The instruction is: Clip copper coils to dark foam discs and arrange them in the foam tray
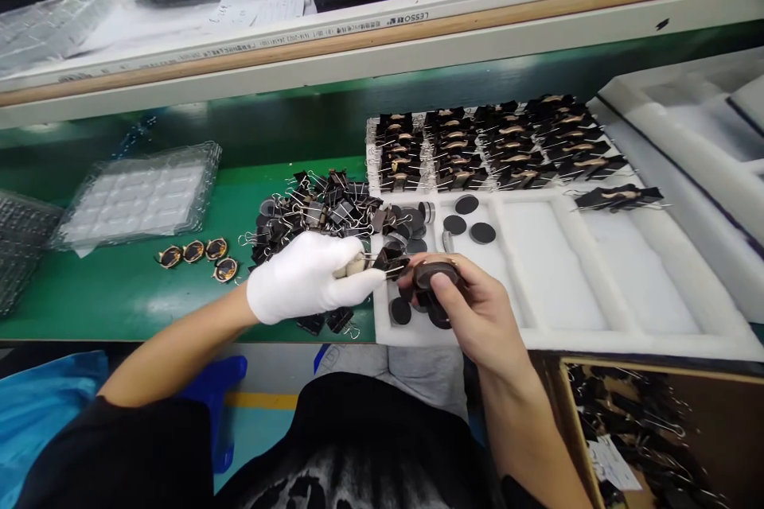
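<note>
Black shirt (352,437) is noted bottom centre; binder clip (391,261) is pinched by left hand (313,274), dark disc (434,273) by right hand (481,314); clipped pieces (458,146) are racked upper right, loose clips (315,213) unused centre.

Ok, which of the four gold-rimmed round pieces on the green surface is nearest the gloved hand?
The lower-right gold-rimmed piece, closest to the gloved left hand; it sits out of line, below the row of three others.

Single head-worn view; looks forward and down past wearer's torso (358,437); green workbench (119,294) near below.
</note>
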The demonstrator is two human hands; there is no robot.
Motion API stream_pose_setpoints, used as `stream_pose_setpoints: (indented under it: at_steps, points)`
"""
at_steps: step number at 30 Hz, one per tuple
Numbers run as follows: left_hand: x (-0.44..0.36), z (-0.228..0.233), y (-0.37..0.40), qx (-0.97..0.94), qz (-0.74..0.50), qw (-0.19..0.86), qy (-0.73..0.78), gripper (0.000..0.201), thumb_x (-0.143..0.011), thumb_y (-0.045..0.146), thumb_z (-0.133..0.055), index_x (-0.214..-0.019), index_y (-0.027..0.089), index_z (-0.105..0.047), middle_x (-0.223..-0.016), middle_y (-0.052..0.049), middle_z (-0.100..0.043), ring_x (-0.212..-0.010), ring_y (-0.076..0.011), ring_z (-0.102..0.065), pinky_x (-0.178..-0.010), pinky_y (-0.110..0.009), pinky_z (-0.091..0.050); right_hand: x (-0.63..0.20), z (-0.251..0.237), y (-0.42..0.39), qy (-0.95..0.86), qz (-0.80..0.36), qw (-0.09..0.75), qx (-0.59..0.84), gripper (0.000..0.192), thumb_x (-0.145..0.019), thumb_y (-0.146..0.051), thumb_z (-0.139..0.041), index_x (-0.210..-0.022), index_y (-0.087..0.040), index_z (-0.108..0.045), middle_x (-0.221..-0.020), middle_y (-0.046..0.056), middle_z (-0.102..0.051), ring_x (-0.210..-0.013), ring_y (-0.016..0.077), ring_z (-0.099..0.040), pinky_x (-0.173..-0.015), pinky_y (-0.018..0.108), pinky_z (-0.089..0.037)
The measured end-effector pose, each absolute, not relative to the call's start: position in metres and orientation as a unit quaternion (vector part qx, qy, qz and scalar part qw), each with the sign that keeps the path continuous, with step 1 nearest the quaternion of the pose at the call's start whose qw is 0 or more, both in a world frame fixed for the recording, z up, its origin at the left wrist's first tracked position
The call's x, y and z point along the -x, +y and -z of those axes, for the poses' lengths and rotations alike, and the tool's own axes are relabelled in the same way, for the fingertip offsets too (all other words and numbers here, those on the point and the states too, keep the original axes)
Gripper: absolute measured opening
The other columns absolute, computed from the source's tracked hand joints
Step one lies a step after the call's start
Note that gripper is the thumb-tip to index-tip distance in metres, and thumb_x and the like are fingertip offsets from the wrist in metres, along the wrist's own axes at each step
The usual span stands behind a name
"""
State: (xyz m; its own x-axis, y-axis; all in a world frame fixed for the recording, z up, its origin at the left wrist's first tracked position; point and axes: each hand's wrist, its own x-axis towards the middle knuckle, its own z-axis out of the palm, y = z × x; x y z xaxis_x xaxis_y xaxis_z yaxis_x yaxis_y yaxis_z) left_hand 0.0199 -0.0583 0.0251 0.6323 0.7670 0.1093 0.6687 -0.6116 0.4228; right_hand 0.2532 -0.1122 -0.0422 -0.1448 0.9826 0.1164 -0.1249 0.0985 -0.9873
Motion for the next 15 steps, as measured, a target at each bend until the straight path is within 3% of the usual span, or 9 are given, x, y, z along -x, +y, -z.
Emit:
stream_pose_setpoints:
  at_steps: [2,6,15]
  points:
    - [-0.017,-0.029,-0.057,-0.898,-0.119,0.183,0.381,0.038,-0.097,0.041,-0.053,-0.069,0.022,-0.038,-0.054,0.008,-0.033,-0.049,-0.0087,-0.031,-0.051,-0.024,-0.024,-0.262,0.038,-0.108,-0.588,-0.500,0.474,0.423,0.014,-0.100,-0.033,-0.067,-0.108,-0.027,-0.076,-0.100,0.003,-0.078,-0.093,0.0188,-0.073,-0.083,0.030,-0.058]
    - [-0.016,-0.035,-0.056,-0.912,-0.083,0.218,0.337,0.041,-0.098,0.038,-0.054,-0.068,0.022,-0.031,-0.055,0.008,-0.027,-0.049,-0.0086,-0.027,-0.051,-0.025,-0.022,-0.272,0.035,-0.099,-0.691,-0.440,0.405,0.406,0.012,-0.095,-0.027,-0.072,-0.106,-0.025,-0.075,-0.096,0.000,-0.078,-0.083,0.0155,-0.073,-0.076,0.026,-0.056]
    - [-0.014,-0.037,-0.058,-0.926,-0.040,0.218,0.305,0.040,-0.100,0.046,-0.055,-0.070,0.020,-0.046,-0.056,0.006,-0.043,-0.048,-0.0087,-0.035,-0.051,-0.025,-0.026,-0.274,0.034,-0.093,-0.770,-0.408,0.366,0.327,0.009,-0.098,-0.026,-0.070,-0.104,-0.021,-0.074,-0.087,-0.001,-0.077,-0.070,0.0110,-0.066,-0.062,0.023,-0.047]
